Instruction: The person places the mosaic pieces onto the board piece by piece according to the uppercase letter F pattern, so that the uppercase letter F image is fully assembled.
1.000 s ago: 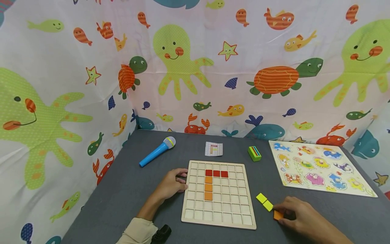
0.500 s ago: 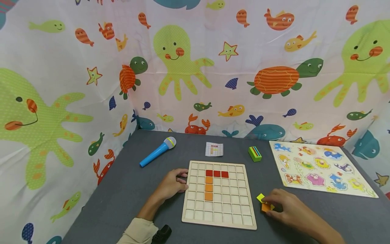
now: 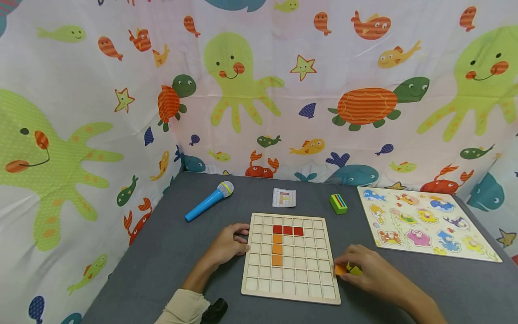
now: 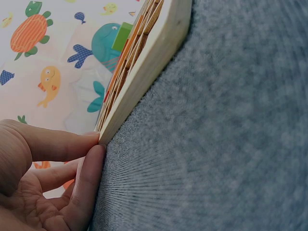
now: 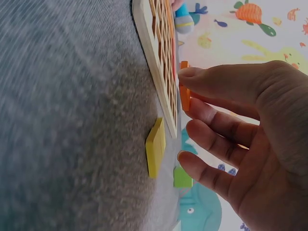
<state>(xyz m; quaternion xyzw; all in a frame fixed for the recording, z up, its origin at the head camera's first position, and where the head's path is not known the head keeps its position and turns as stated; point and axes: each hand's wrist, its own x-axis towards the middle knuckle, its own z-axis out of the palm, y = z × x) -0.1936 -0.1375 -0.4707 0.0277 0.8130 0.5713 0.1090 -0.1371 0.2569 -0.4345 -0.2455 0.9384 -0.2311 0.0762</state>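
My right hand pinches an orange square tile between thumb and fingers, beside the right rim of a wooden grid board. Yellow square tiles lie on the table by that hand, partly hidden by it in the head view. On the board, three red tiles form a row, with an orange column below the leftmost one. My left hand rests at the board's left edge. In the left wrist view, its fingertips touch the rim.
Behind the board lies a printed grid card. A blue toy microphone is at the back left. A green striped block and an animal puzzle board are to the right. A patterned curtain borders the table.
My right hand has moved left with the orange tile, from beyond the yellow tiles, passing over them, to the board's right edge. My left hand and the board have stayed put.
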